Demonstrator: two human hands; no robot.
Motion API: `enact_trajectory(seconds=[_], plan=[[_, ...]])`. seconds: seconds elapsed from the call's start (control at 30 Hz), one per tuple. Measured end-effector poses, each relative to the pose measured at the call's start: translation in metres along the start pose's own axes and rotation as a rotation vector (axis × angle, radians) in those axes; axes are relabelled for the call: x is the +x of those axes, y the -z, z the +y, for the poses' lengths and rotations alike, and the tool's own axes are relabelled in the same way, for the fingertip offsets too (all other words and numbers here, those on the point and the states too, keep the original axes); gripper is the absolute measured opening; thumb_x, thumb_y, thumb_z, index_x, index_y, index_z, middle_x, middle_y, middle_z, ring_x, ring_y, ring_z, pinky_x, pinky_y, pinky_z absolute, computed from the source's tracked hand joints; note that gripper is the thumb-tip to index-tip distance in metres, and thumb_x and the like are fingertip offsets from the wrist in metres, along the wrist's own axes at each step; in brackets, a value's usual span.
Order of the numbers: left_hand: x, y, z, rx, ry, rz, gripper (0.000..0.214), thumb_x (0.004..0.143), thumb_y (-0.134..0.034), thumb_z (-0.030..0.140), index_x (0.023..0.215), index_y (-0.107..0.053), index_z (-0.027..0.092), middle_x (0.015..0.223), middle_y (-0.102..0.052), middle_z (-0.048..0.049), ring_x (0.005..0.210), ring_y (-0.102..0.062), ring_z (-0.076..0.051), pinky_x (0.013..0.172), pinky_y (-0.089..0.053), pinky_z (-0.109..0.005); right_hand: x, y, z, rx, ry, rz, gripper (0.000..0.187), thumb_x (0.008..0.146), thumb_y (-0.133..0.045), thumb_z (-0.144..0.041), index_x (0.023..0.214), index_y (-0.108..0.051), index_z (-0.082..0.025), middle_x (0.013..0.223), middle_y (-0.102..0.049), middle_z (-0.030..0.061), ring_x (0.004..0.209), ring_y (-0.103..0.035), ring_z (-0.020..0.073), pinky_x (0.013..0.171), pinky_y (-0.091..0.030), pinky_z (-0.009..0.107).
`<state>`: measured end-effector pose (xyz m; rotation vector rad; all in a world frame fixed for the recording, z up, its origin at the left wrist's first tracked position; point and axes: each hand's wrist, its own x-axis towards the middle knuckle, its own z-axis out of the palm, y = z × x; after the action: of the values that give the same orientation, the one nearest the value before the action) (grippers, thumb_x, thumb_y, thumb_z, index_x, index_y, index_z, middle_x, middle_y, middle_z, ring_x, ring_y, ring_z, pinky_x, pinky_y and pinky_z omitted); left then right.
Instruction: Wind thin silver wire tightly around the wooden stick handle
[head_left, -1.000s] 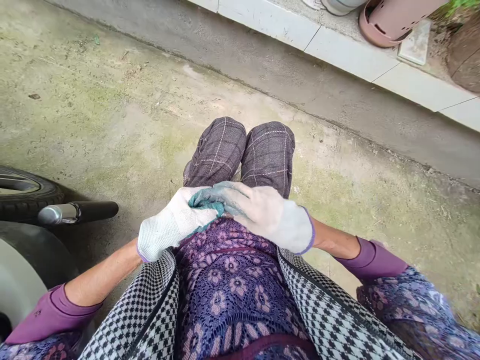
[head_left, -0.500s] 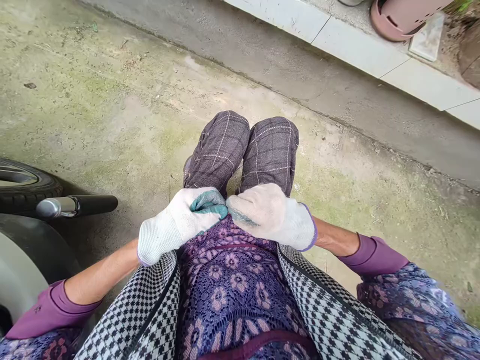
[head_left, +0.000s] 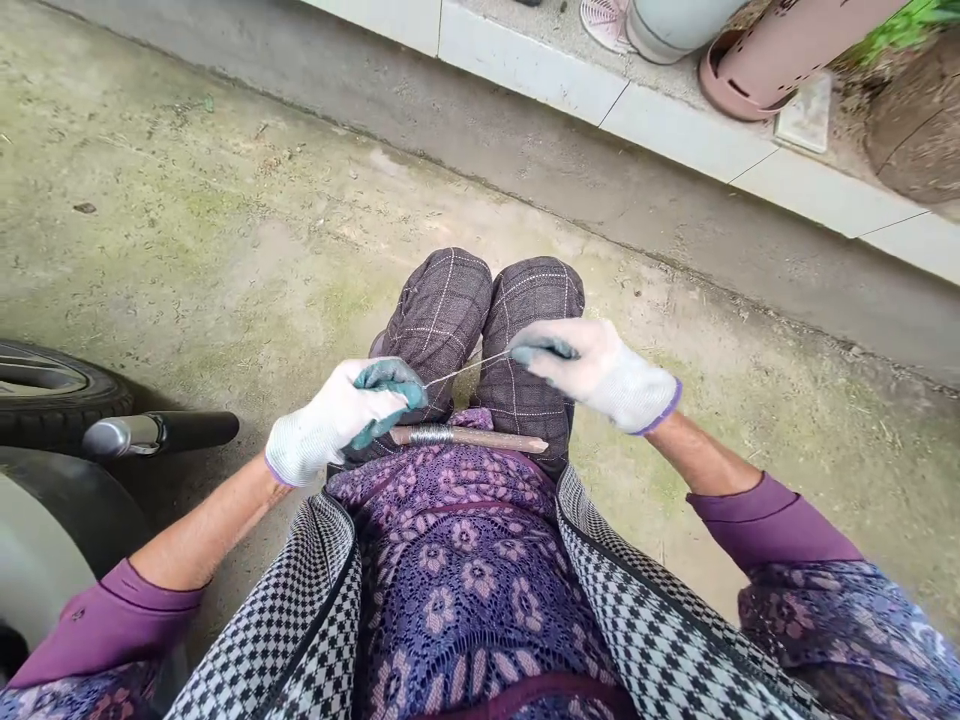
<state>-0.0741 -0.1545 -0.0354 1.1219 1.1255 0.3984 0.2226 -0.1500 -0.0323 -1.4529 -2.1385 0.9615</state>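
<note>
Our left hand [head_left: 364, 408] and right hand [head_left: 583, 362] pinch a taut wire [head_left: 469, 368] between them, a wire-wound stick [head_left: 491, 438] lying across our lap [head_left: 442, 470], while a pink pot [head_left: 799, 50], contents hidden, stands on the ledge [head_left: 679, 125].

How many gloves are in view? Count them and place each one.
2. One glove is on the left hand, the other on the right hand; a thin strand stretches between them. No other glove shows.

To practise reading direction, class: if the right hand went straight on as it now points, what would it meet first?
Past the thin wire it holds, the right hand would probably meet the left plaid trouser leg; depth is unclear, so it might pass above.
</note>
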Motion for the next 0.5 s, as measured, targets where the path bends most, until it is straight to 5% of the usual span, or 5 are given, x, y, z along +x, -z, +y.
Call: enact_trajectory(seconds=[0.2, 0.5], plan=[[0.015, 0.024, 0.017, 0.023, 0.004, 0.111, 0.029, 0.067, -0.074, 0.035, 0.080, -0.066, 0.011, 0.046, -0.048, 0.0037, 0.035, -0.036, -0.006, 0.035, -0.025, -0.019, 0.015, 0.021, 0.033, 0.219, -0.283, 0.255, 0.023, 0.078, -0.065, -0.039, 0.080, -0.071, -0.018, 0.068, -0.065, 0.0014, 0.060, -0.055, 0.0139, 0.052, -0.045, 0.025], [0.026, 0.031, 0.011, -0.051, -0.029, 0.232, 0.032, 0.069, -0.072, 0.043, 0.072, -0.060, 0.014, 0.042, -0.041, 0.0069, 0.033, -0.033, -0.006, 0.035, -0.024, -0.019, 0.014, 0.014, 0.060, 0.463, -0.371, 0.486, 0.025, 0.075, -0.069, -0.038, 0.080, -0.069, -0.014, 0.056, -0.053, -0.0029, 0.046, -0.045, 0.0088, 0.041, -0.039, 0.022]])
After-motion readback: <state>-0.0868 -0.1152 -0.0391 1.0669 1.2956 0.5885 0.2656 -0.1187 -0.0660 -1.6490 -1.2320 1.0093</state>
